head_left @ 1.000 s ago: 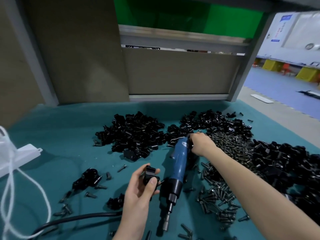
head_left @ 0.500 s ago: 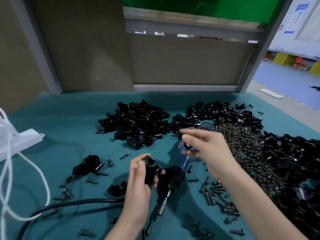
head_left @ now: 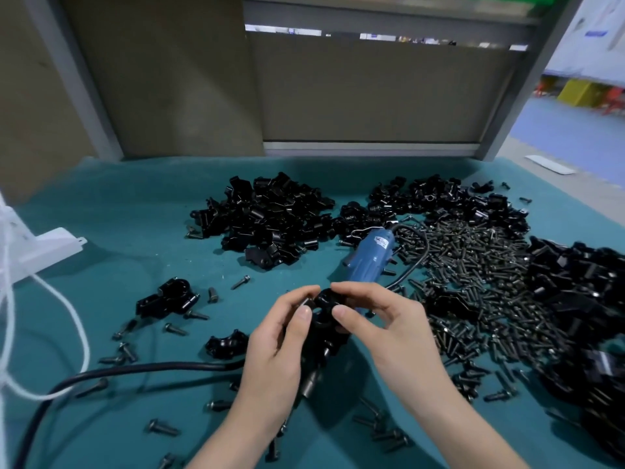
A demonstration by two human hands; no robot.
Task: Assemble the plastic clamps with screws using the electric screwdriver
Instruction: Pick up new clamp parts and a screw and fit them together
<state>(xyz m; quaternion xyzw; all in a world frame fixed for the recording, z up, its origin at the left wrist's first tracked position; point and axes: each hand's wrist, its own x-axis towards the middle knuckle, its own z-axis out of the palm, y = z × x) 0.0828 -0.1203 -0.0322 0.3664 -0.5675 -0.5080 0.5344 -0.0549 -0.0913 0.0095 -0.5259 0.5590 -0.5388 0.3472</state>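
Both the left hand (head_left: 270,350) and right hand (head_left: 382,326) pinch one black clamp (head_left: 323,308) between thumb and fingertips, above the screwdriver (head_left: 367,262) lying mid-table.

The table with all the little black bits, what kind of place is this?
Probably a factory or workshop bench. Heaps of clamps and screws lie on the table, a corded screwdriver lies among them, and the left hand and right hand hold one clamp.
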